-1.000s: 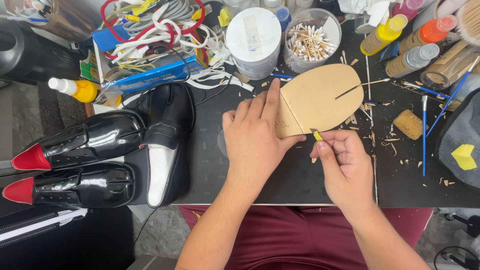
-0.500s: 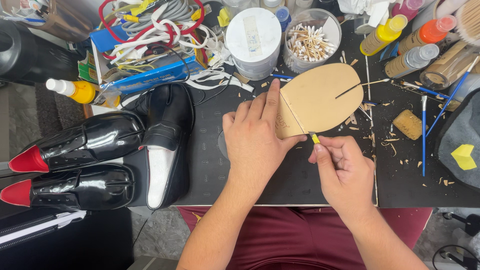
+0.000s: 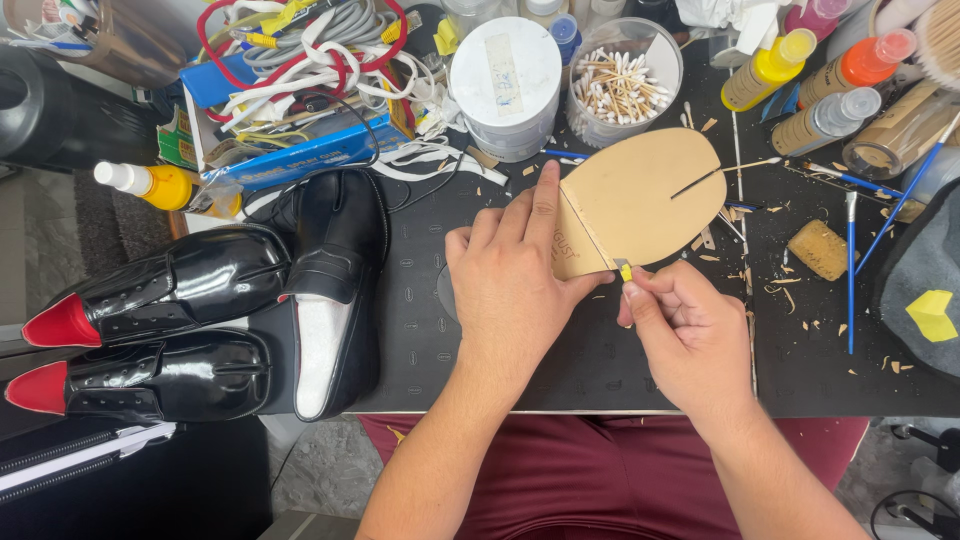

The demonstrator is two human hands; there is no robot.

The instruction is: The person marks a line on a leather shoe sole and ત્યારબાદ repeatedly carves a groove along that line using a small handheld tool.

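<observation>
**Knife at the edge of the tan sole piece**

While the far left of the bench is taken by two glossy black shoes with red toes (image 3: 150, 330), a black loafer (image 3: 335, 290) lies just beside them, sole edge up. Above it sits a blue box of tangled cords (image 3: 290, 90) and a yellow squeeze bottle (image 3: 150, 183). Moving to centre, the left hand (image 3: 515, 290) presses flat on the tan sole piece (image 3: 645, 195), forefinger stretched along its straight cut edge, pinning it to the black cutting mat (image 3: 420, 340). Right beside it, the right hand (image 3: 685, 335) is closed tight around a small yellow-tipped knife (image 3: 625, 270), its tip touching the lower edge of the sole piece. Behind, a white tub (image 3: 505, 85) and a cup of cotton swabs (image 3: 620, 85). Further right: bottles (image 3: 800, 70), blue-handled brushes (image 3: 850, 260), a cork block (image 3: 820, 250) and scattered shavings.
</observation>
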